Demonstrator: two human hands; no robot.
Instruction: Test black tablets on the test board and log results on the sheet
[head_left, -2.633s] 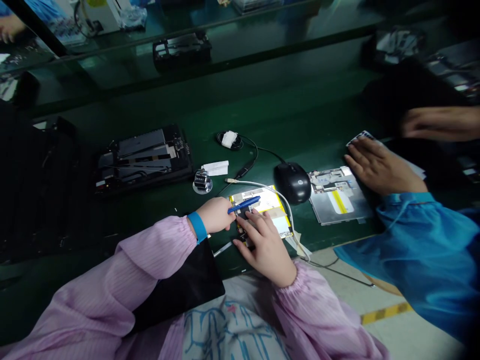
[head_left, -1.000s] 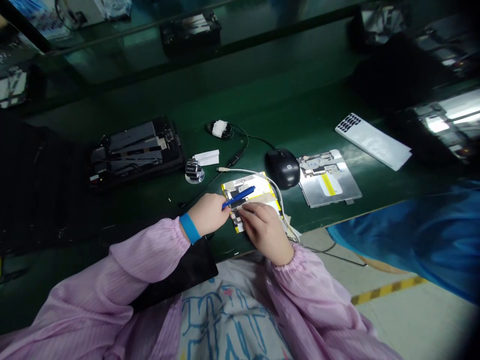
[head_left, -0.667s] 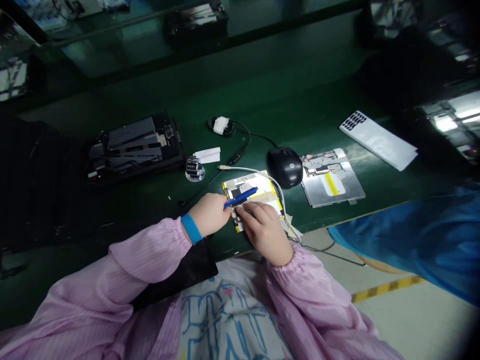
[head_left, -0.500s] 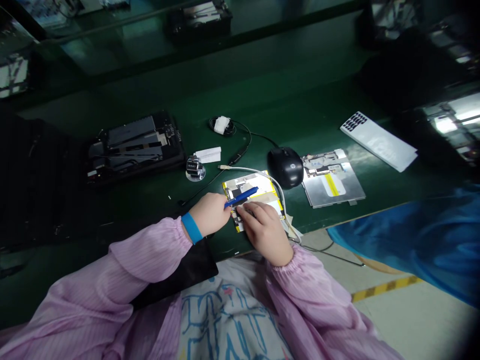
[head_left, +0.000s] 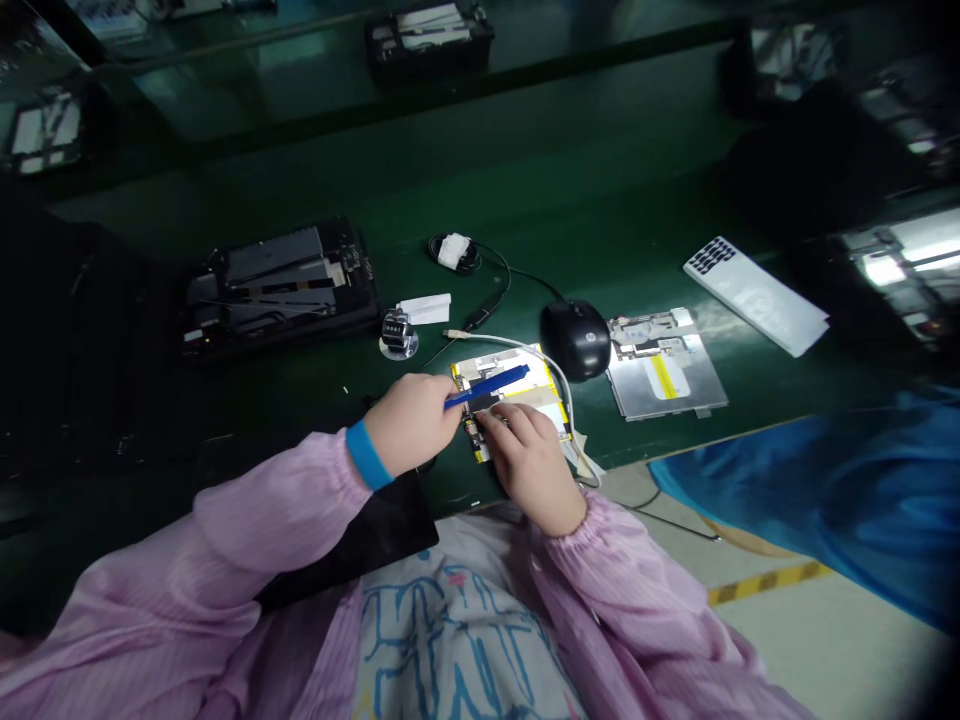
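In the middle of the bench lies a thin device panel (head_left: 551,397) with white and yellow parts and small circuits along its left side. My left hand (head_left: 416,425), a blue band at its wrist, is closed round a slim blue tool (head_left: 495,384). The tool's far end extends over the panel, and its exact kind is unclear. Bent and drawn together, the fingers of my right hand (head_left: 534,465) rest at the panel's lower left part. Whatever they pinch is hidden. A white cable (head_left: 559,372) curves along the panel's right side.
Right of the panel are a black mouse (head_left: 576,340) and a silver device panel (head_left: 667,375). A tally counter (head_left: 396,330) stands at left, near an opened black device stack (head_left: 281,285). A white case (head_left: 757,295) lies far right, above a person's blue clothing (head_left: 817,490).
My left hand has shifted slightly left and up, and the blue tool's far end sits a little higher. My right hand stays nearly in place. The whole view has moved slightly.
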